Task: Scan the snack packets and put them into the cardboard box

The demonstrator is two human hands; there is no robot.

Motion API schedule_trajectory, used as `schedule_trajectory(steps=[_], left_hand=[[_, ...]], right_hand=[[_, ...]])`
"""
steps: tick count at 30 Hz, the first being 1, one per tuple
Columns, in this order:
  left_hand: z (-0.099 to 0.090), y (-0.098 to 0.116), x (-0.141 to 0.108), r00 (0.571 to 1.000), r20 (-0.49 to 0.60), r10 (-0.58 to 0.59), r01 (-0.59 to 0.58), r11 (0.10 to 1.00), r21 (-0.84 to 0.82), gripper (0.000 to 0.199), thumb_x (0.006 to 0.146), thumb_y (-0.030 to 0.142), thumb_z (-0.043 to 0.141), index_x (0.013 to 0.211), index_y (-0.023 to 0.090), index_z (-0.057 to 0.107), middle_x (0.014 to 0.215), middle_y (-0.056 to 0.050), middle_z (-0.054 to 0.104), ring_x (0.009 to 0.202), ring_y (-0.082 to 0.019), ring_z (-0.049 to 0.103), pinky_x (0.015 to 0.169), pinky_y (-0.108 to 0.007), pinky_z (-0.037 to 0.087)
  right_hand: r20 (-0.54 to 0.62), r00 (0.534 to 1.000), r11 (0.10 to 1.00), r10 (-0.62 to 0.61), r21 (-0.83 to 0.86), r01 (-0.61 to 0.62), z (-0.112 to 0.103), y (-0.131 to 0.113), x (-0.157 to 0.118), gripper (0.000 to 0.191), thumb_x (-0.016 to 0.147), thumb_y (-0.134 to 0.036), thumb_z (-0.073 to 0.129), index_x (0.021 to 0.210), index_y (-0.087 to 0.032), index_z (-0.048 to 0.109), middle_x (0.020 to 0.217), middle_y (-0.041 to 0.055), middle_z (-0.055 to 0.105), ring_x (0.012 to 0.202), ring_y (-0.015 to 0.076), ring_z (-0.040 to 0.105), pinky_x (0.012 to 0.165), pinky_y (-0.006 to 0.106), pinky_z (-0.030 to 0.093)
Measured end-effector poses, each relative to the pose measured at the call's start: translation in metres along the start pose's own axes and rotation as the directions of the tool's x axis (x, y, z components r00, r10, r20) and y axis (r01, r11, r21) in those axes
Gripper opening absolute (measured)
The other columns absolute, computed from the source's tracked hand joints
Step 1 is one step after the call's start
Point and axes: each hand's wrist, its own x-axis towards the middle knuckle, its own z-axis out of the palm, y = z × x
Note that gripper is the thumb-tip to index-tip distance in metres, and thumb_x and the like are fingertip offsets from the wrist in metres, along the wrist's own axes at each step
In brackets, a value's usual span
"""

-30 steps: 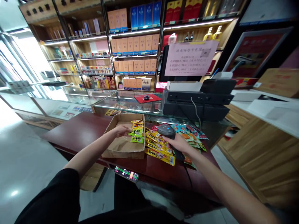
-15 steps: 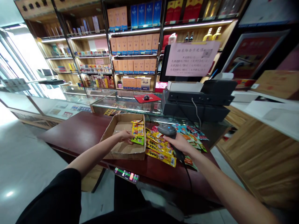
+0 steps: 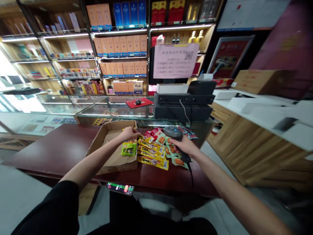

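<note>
My right hand [image 3: 184, 145] is wrapped round the grip of a black barcode scanner [image 3: 173, 132], held over the snack packets. My left hand [image 3: 130, 133] is over the right wall of an open cardboard box [image 3: 111, 168], its fingers pinched at the end of a yellow packet beside the box. Inside the box a green packet [image 3: 128, 148] lies at the right side. Several long yellow packets [image 3: 153, 162] lie in a row on the table to the right of the box, with red packets [image 3: 154, 132] and pale green packets [image 3: 179, 161] beyond and beside them.
The dark red table [image 3: 66, 143] carries the box and packets. A phone [image 3: 119, 188] is at its front edge. Behind are a glass counter with a mouse [image 3: 138, 101] on a red mat, and a black register [image 3: 182, 111]. The scanner's cable hangs down on the right.
The view has turned right. My left hand has left the green packet in the box and moved to the yellow packets. The scanner has shifted slightly right relative to the packets.
</note>
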Motion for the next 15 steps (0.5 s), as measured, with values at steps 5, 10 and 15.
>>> schedule_trajectory(steps=[5,10,15], left_hand=[[0.04,0.047,0.019,0.973,-0.064,0.22,-0.204,0.961,0.188,0.015,0.066,0.033,0.072,0.072,0.019,0.076,0.069,-0.008,0.07,0.07,-0.02,0.064,0.066,-0.025,0.044],[0.087,0.063,0.042,0.942,0.07,0.33,-0.337,0.916,0.219,0.025,0.066,0.035,0.072,0.084,0.018,0.075,0.08,-0.008,0.071,0.076,-0.022,0.064,0.072,-0.026,0.045],[0.122,0.059,0.044,0.881,0.12,0.457,-0.472,0.855,0.216,0.062,0.057,0.043,0.08,0.113,0.019,0.067,0.114,-0.013,0.063,0.105,-0.029,0.058,0.092,-0.03,0.042]], right_hand=[[-0.069,0.997,1.0,0.029,0.006,-0.028,-0.027,0.018,-0.011,0.024,0.075,-0.04,0.068,0.074,-0.017,0.059,0.048,-0.0005,0.059,0.039,0.0115,0.051,0.038,0.023,0.043],[-0.101,0.994,0.998,0.048,-0.026,-0.051,-0.042,0.031,-0.025,0.025,0.078,-0.039,0.065,0.069,-0.016,0.059,0.044,-0.0017,0.056,0.035,0.009,0.047,0.036,0.021,0.04],[-0.126,0.99,0.997,0.068,-0.036,-0.073,-0.045,0.046,-0.032,0.024,0.078,-0.039,0.064,0.069,-0.017,0.06,0.046,-0.0011,0.058,0.036,0.0099,0.049,0.037,0.021,0.042]])
